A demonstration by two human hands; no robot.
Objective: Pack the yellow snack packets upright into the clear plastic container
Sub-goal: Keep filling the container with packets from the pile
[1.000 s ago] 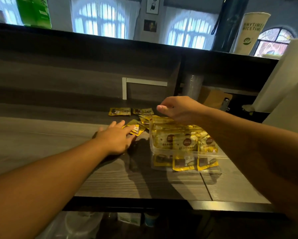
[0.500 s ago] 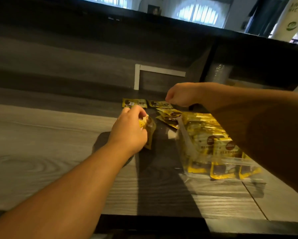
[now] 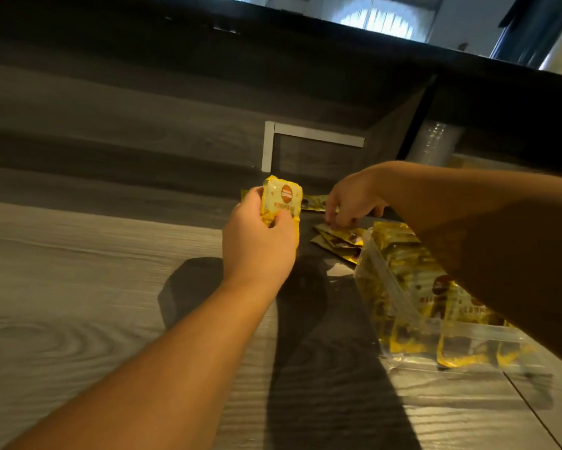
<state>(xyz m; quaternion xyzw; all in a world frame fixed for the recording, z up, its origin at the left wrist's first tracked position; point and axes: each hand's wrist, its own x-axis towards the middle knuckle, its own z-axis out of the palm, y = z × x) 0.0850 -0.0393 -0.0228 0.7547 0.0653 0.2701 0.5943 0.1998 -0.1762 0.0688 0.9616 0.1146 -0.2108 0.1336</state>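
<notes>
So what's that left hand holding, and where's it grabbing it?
The left hand grips a yellow snack packet by its lower end, fingers curled around it; the top stands free.

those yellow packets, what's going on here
A person is packing yellow snack packets into a clear plastic container on a wood-grain counter. The left hand holds one packet upright above the counter. The right hand reaches down to the loose packets lying behind the container, which already holds many packets standing up.
</notes>
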